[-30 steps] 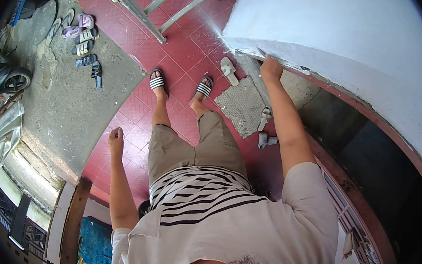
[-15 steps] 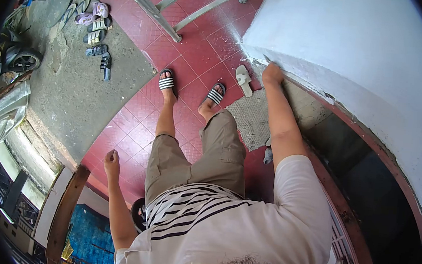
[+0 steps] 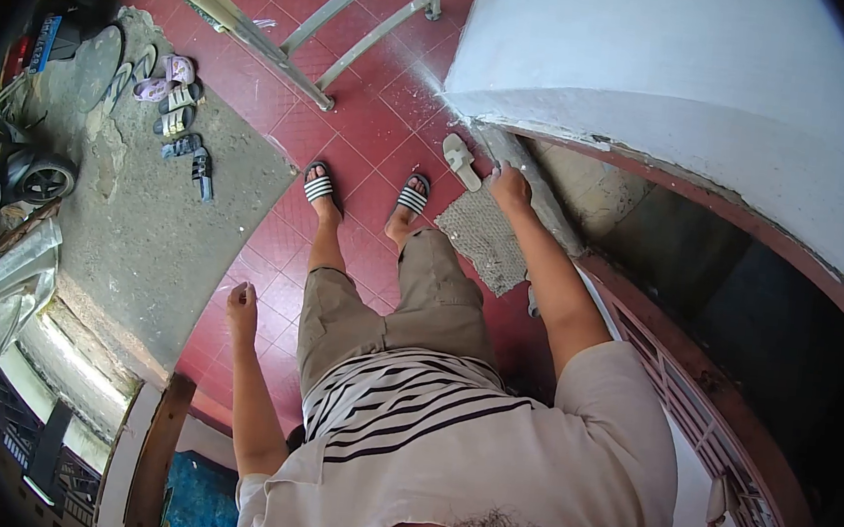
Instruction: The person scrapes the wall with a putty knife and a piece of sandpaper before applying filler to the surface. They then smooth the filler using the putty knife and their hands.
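1. Right hand: arm stretched forward and down, back of the hand toward the camera, fingers curled under. Whether it grips anything cannot be told. It lies over the far right corner of the doormat, just beside the grey door sill.
2. Left hand: hangs at the person's side above the red tiled floor, fingers drawn together into a loose fist, with nothing in it and touching nothing.
3. Doormat: grey and rectangular, flat on the floor, its right edge along the door sill, just beside the person's right foot.
4. Door sill: a narrow grey strip running from the lower corner of the white wall toward the person.
5. White slipper: lies alone at the far edge of the doormat, near the right hand and close to the wall corner.
6. Striped sandals: one on each foot, both flat on the tiles, left of the doormat.
7. Metal frame: pale rails standing on the far part of the floor.
8. Loose footwear: several pairs on the bare concrete patch at the left edge of the tiles, well apart from both hands.
9. Tyre: at the far left of the concrete.
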Available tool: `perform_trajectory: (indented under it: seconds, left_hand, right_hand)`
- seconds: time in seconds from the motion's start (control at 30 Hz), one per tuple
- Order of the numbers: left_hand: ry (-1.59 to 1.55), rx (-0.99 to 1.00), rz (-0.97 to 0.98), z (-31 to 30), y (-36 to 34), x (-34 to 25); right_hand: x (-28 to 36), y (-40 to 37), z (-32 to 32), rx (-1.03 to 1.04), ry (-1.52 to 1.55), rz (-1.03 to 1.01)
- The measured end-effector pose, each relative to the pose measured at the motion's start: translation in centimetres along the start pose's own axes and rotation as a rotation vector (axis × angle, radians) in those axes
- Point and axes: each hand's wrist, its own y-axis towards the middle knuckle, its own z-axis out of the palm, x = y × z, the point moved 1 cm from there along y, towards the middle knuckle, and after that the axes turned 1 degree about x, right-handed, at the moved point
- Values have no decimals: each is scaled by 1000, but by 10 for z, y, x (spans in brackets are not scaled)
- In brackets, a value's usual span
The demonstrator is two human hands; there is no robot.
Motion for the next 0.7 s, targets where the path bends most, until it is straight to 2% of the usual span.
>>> perform_trajectory:
  seconds: [0.03,0.07,0.13,0.17,0.2,0.27,0.3,0.37,0.47,0.5,0.57,0.63,0.7]
  left_hand:
    - [-57,33,-2,1,3,-7]
    - [-63,29,18,-1,4,-16]
    - [1,-4,77,-3,0,-28]
    - [-1,-29,87,-5,-2,-31]
    - [-3,-37,102,-9,-8,-34]
    - [-38,-45,106,-18,-14,-33]
    - [1,-60,121,-25,-17,-31]
    - [88,-31,52,-35,-12,-12]
    - [192,-5,9,-46,5,32]
    - [215,49,-13,-52,14,43]
    - [274,55,-66,-68,27,50]
    - [266,68,-46,-70,58,72]
    - [182,122,-58,-78,84,81]
  right_hand:
    - [-9,-12,-3,4,74,-96]
    - [-8,-28,-17,-16,81,-94]
    - [-12,-53,-40,-114,103,-45]
    - [-16,-58,-48,-21,112,36]
    - [-20,-69,-53,-36,121,35]
    - [-26,-93,-61,-236,164,-99]
    - [-30,-102,-63,-257,183,-96]
    - [-39,-120,-63,-10,168,20]
    - [-38,-183,-74,-136,226,53]
    - [-47,-198,-62,-164,249,67]
    - [-74,-226,-16,-71,271,265]
    - [-87,-278,9,-23,291,330]
    - [-94,-332,47,-68,306,450]
